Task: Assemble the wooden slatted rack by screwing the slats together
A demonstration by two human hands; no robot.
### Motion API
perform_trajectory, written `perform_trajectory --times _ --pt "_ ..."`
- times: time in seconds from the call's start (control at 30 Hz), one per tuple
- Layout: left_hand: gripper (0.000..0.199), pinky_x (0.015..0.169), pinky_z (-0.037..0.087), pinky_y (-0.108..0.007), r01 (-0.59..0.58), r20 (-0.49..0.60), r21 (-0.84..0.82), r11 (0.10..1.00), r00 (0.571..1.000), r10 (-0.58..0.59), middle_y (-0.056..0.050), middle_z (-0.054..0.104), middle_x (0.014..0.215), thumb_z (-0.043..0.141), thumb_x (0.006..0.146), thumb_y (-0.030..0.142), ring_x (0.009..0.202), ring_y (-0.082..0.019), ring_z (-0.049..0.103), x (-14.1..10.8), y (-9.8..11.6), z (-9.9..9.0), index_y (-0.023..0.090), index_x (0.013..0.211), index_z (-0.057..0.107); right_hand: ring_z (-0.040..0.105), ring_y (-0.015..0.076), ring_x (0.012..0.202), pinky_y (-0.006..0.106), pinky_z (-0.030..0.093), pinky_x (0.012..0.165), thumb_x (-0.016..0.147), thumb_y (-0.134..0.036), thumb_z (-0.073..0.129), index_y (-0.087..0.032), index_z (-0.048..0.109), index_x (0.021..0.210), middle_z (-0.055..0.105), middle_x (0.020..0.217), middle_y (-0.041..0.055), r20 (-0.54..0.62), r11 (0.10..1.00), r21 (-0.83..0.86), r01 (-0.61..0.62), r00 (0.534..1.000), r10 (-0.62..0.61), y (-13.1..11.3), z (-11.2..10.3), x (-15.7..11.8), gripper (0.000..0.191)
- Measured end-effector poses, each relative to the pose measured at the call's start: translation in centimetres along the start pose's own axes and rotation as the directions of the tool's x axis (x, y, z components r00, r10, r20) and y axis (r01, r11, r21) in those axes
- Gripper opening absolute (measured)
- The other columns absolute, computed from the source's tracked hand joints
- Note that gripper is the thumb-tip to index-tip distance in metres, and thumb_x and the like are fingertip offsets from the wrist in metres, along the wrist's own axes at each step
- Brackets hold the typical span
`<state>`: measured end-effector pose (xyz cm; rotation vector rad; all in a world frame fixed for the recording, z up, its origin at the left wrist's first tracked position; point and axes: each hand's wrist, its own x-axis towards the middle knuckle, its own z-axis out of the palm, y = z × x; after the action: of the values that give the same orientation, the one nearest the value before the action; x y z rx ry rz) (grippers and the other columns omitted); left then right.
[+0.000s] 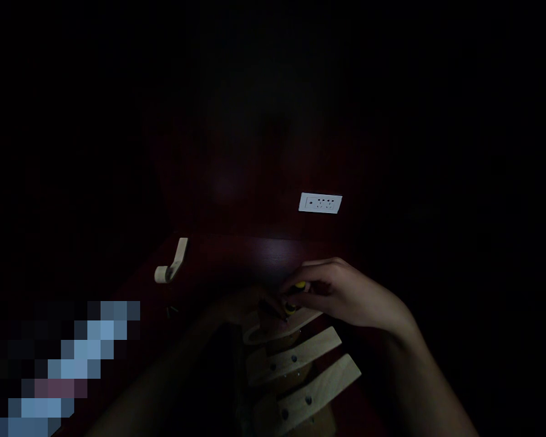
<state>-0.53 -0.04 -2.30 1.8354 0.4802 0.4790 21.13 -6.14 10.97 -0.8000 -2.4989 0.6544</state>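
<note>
The right hand [337, 288] pinches a yellow-and-black handle [301, 284], presumably for control, a wooden strip [301, 321] lying at its six o'clock. At nine, the left hand [250, 301] likely steadies; its grip I can't tell.

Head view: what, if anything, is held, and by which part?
The right hand grips a yellow-and-black object, seemingly around its middle. Whether the left hand holds anything is too dark to tell.

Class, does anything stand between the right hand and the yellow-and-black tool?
Nothing visible does: the right hand grips the yellow-and-black tool directly. The left hand is close by, too dim to tell whether it touches the tool.
</note>
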Motion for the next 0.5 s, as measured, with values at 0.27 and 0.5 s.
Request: perform_trajectory --times 0.27,0.5 --pt "0.019 0.091 0.043 -0.031 0.019 0.026 -0.002 1.0 1.0 -0.019 -0.006 0.072 0.107 0.068 0.08 0.017 0.101 -0.022 0.063 -0.1 0.04 -0.08 0.014 0.098 0.073 0.06 0.0119 0.072 0.022 0.043 0.062 0.085 -0.036 0.067 -0.02 0.072 0.094 0.067 0.083 0.0012 -0.061 0.991 -0.136 -0.01 0.998 0.001 0.45 0.71 0.63 0.019" --pt "0.018 0.097 0.038 -0.033 0.006 0.034 0.029 1.0 0.999 -0.007 -0.005 0.071 0.108 0.068 0.08 0.016 0.108 -0.024 0.059 -0.12 -0.33 -0.59 0.017 0.097 0.074 0.061 0.015 0.089 0.026 0.047 0.077 0.093 -0.033 0.056 -0.022 0.065 0.115 0.065 0.104 0.0049 -0.052 0.993 -0.113 -0.025 0.998 0.02 -0.23 0.63 0.55 0.026"
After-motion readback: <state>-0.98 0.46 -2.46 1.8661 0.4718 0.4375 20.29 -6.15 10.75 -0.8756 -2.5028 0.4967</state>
